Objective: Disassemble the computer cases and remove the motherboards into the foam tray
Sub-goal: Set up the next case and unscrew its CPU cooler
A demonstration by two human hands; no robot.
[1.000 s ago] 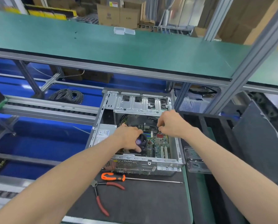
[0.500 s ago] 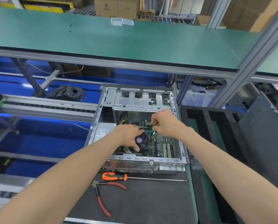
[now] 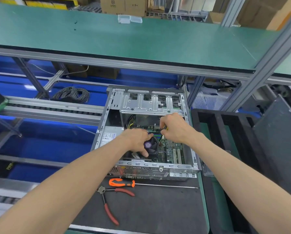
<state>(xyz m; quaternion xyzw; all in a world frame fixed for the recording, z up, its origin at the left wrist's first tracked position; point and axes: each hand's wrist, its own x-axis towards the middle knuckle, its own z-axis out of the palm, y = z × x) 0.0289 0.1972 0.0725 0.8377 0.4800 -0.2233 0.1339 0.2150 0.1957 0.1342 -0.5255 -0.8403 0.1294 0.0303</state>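
We see both our arms reaching into the open computer case (image 3: 146, 130), which lies on its side on the dark mat of the surface (image 3: 158, 210), its rear panel toward us. Our left hand (image 3: 138, 141) curls round the black cooler fan (image 3: 150, 146), hiding most of what lies under it. Our right hand (image 3: 174, 128) pinches something small with a yellow and black part by the motherboard (image 3: 171, 151); we cannot make out what it is. Only the right part of the green board shows, and the far interior is dark. Just before the case lie an orange-handled screwdriver (image 3: 122, 182) and red-handled pliers (image 3: 111, 205), with bare mat to their right. The black foam tray (image 3: 226, 132) stands just right of the case, partly cut off by our right arm.
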